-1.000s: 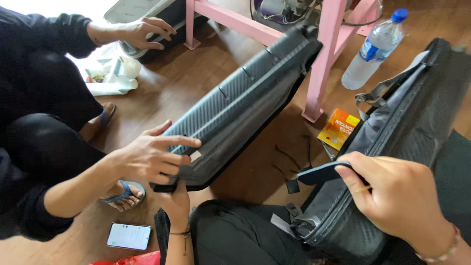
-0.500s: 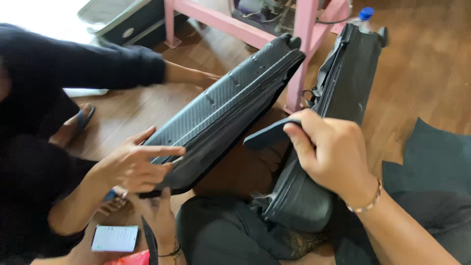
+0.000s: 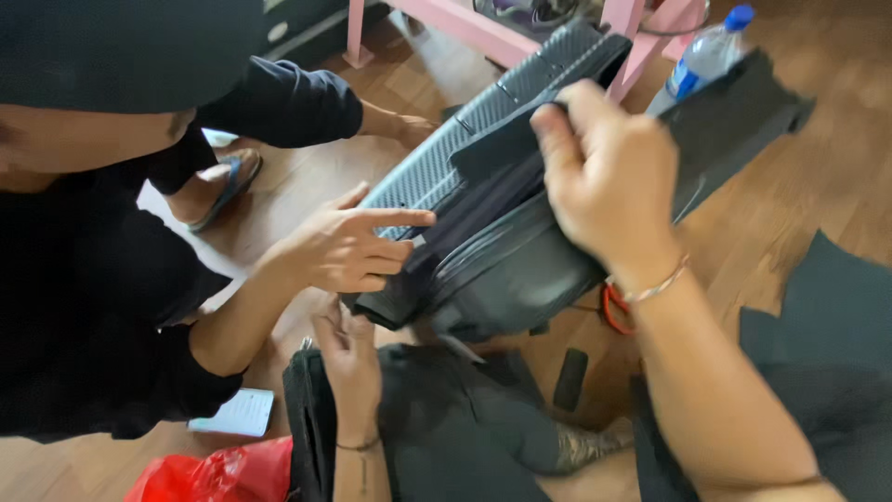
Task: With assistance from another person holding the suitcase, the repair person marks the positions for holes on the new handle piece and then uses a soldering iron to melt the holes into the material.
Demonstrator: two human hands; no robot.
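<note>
I am looking down through the head camera, and my right hand is gripping the top edge of a black soft bag, the fingers clenched over a dark flap near its zipper. The bag is tilted and is leaning against a dark ribbed hard case, which is standing slanted on the wooden floor, just in front of a pink table leg. My left hand is lower, below the bottom corner of the case; the fingers are curled upward and touching the underside there, but I cannot tell if they are really closing on something. Another person in dark sleeves is sitting at the left, and that person's hand is lying flat on the lower end of the case, the index finger stretched toward the bag. A clear water bottle with a blue cap is standing behind the bag, near the pink leg. A red plastic bag and a small white card are lying on the floor at the lower left
</note>
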